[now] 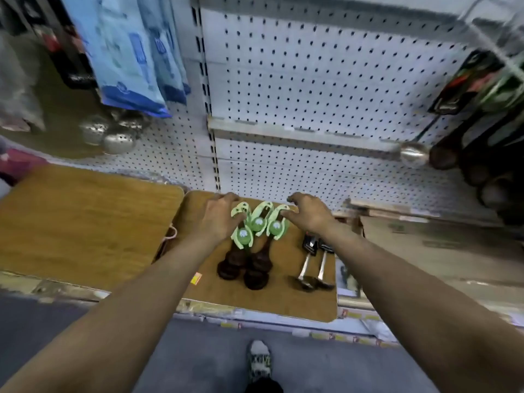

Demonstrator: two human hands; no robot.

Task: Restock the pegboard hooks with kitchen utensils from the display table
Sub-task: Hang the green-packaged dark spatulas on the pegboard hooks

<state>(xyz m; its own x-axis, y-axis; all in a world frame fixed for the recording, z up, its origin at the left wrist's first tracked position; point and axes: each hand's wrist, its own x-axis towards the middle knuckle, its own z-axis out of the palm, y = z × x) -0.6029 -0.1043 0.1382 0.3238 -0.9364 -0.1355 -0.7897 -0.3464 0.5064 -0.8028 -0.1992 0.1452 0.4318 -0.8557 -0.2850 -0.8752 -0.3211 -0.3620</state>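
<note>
Three dark ladles with green card tags [256, 225] lie side by side on a small wooden display table [283, 304]. My left hand [219, 217] hovers over the leftmost tag, fingers spread and touching it. My right hand [309, 212] reaches the rightmost tag with its fingers apart, fingertips on the card. Neither hand has closed around anything. Two metal ladles with black handles [313, 265] lie to the right on the same table. Behind the table rises the white pegboard [312, 80], mostly bare in the middle.
A steel ladle [414, 154] and dark packaged utensils [482, 131] hang on the pegboard's right. Perforated metal skimmers [113, 131] and blue packets [133, 52] hang at left. A larger wooden table [79, 222] stands left; cardboard boxes [425, 245] sit right. My shoe [259, 361] is on the grey floor.
</note>
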